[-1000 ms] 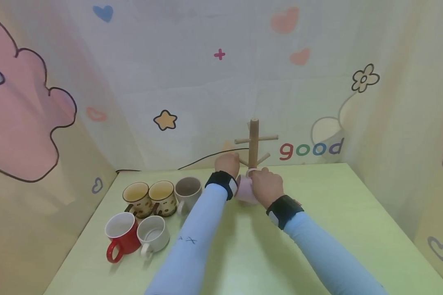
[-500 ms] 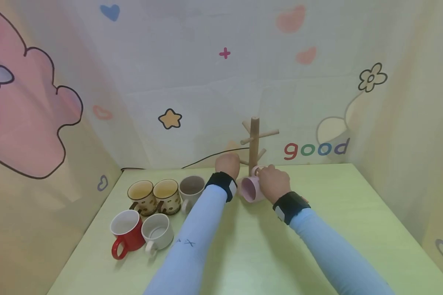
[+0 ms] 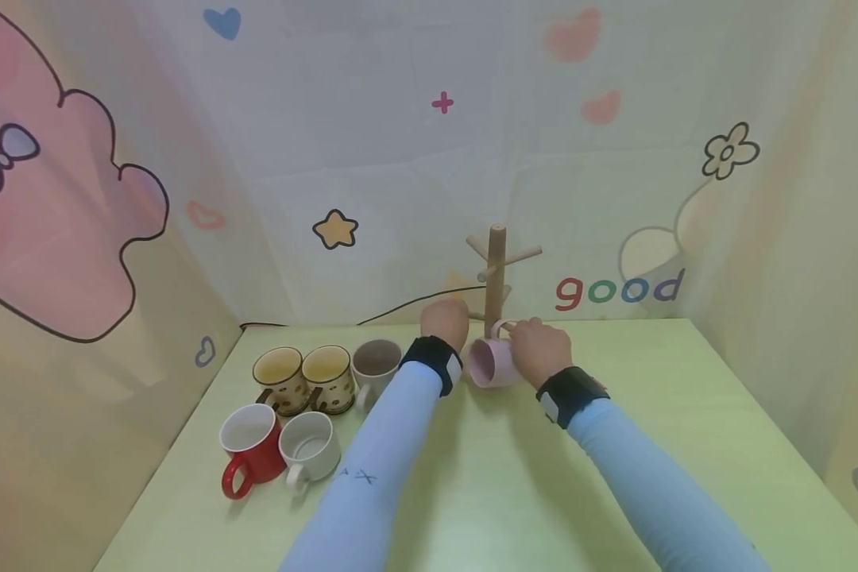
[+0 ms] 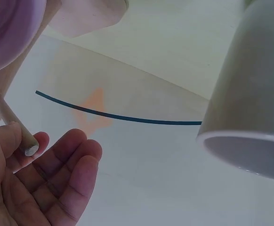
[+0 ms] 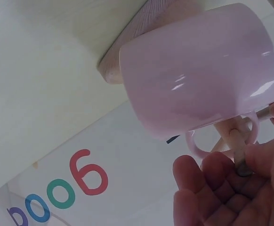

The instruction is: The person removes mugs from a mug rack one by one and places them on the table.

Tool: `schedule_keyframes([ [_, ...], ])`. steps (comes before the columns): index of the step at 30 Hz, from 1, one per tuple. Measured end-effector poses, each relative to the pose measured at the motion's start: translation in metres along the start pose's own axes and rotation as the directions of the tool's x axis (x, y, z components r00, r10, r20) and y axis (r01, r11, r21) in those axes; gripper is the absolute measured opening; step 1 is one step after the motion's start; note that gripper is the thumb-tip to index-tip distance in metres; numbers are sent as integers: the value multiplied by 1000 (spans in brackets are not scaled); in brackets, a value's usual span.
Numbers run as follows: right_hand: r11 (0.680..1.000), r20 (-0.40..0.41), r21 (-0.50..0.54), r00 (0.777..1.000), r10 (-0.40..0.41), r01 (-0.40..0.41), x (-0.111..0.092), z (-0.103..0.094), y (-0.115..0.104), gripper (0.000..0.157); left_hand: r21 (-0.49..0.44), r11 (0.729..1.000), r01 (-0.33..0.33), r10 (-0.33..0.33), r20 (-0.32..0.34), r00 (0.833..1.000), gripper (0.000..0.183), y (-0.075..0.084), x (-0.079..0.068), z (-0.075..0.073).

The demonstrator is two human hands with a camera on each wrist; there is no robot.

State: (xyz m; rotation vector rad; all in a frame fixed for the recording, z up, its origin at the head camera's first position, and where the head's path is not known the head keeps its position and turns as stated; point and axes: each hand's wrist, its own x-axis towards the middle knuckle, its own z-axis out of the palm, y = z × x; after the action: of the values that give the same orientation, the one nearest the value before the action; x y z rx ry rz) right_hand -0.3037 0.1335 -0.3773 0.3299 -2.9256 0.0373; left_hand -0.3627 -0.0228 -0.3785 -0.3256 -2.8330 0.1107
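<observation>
A wooden mug tree (image 3: 496,294) with several pegs stands at the back of the table. A pink mug (image 3: 500,364) lies sideways on one low peg, the peg passing through its handle (image 5: 198,147). My right hand (image 3: 541,352) pinches the end of that peg (image 5: 239,153) between thumb and fingers, just outside the handle. On the left, my left hand (image 3: 445,322) holds another low peg (image 4: 19,127) between thumb and index finger, its other fingers extended. The head view hides the fingers of the left hand.
Left of the arms stand two spotted yellow-lined mugs (image 3: 282,389), a grey mug (image 3: 374,373), a red mug (image 3: 253,449) and a white mug (image 3: 311,449). The grey mug is beside the left wrist. A printed curtain (image 3: 400,159) closes off the table (image 3: 651,421) behind.
The mug tree has turned: its upper pegs point differently and the pink mug has swung right, its opening now more in view. My right hand has moved right with it.
</observation>
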Motion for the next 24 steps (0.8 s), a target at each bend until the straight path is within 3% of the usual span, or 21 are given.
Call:
schedule_keyframes([
  [14, 999, -34, 46, 999, 20, -19, 6, 2, 10, 22, -8, 1000, -19, 19, -74, 997, 21, 2, -11, -8],
  [24, 996, 25, 68, 998, 53, -55, 9, -2, 16, 25, 24, 1000, -16, 16, 15, 1000, 19, 4, -18, -14],
])
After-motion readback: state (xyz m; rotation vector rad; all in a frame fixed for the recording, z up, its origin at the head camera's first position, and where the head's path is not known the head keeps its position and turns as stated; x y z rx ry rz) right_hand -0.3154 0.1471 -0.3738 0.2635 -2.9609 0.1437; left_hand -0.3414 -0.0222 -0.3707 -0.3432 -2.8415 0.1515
